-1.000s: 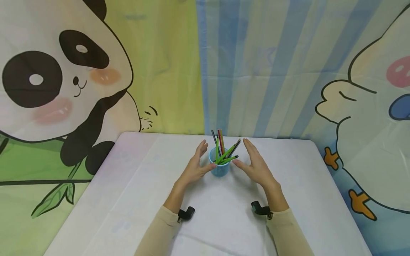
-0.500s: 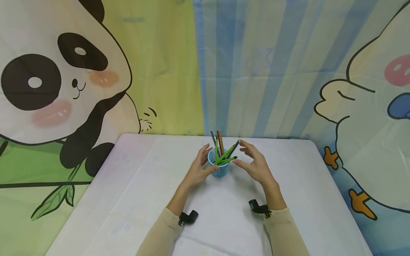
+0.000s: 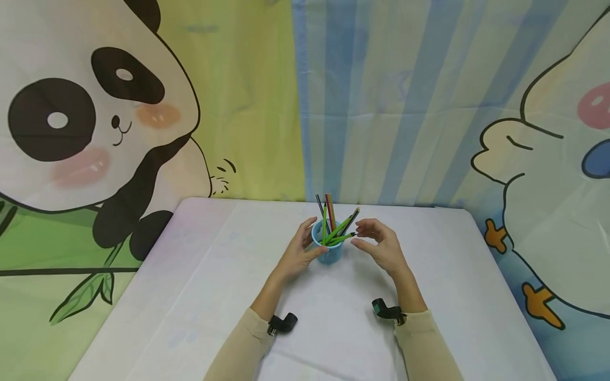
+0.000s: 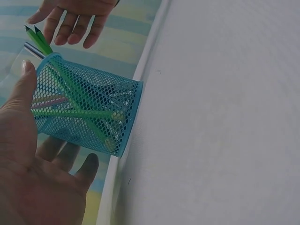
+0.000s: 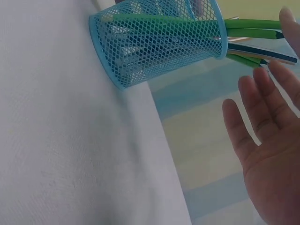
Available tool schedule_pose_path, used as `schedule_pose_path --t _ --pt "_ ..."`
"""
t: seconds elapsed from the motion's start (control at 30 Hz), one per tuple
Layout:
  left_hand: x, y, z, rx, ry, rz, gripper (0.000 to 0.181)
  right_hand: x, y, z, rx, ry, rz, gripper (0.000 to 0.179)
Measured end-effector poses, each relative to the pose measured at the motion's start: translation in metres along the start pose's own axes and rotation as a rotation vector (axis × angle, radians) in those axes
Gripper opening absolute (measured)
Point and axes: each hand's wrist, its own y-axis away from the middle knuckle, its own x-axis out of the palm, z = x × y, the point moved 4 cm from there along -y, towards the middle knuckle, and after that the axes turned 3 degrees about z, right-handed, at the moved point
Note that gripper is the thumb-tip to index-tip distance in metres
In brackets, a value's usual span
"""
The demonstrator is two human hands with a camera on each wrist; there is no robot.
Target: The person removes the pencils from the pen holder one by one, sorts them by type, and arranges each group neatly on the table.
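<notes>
A light blue mesh pencil cup (image 3: 329, 256) stands upright toward the far side of the table, with several green pencils (image 3: 339, 228) and a few dark, red and yellowish ones leaning in it. My left hand (image 3: 296, 251) holds the cup from the left, thumb at the near side of its rim and fingers round the far side. In the left wrist view the cup's mesh (image 4: 89, 101) lies between thumb and fingers. My right hand (image 3: 385, 248) is to the right of the cup, fingers loosely bent near the pencil tips (image 5: 276, 33), holding nothing.
A white cloth covers the table (image 3: 229, 296), whose far edge runs just behind the cup. Behind it hangs a printed curtain (image 3: 362, 106) with a panda at left and a pale cartoon animal at right. Small black cameras (image 3: 284, 323) sit on both wrists.
My left hand has moved in to the right, up against the cup. The right hand's fingers have bent from straight and dropped lower beside the pencils. The cup stays in place.
</notes>
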Motion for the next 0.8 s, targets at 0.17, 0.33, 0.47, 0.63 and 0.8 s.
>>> schedule_pose_path --t 0.17,0.33,0.47,0.63,0.8 --pt "0.002 0.001 -0.001 0.004 -0.014 0.001 0.080 0.004 0.001 -0.011 -0.084 -0.048 0.034 0.033" --pt "0.002 0.001 0.000 -0.016 -0.022 -0.005 0.083 0.007 0.001 -0.014 -0.111 -0.075 0.047 0.027" --pt "0.002 0.001 0.002 -0.032 -0.018 -0.012 0.087 0.010 0.000 -0.015 -0.111 -0.071 0.039 0.025" --pt "0.003 0.001 0.004 -0.018 0.001 -0.017 0.082 0.013 -0.002 -0.015 -0.153 -0.100 0.034 0.021" --pt "0.003 0.000 0.004 -0.005 0.014 -0.021 0.078 0.013 -0.003 -0.013 -0.161 -0.126 0.004 0.018"
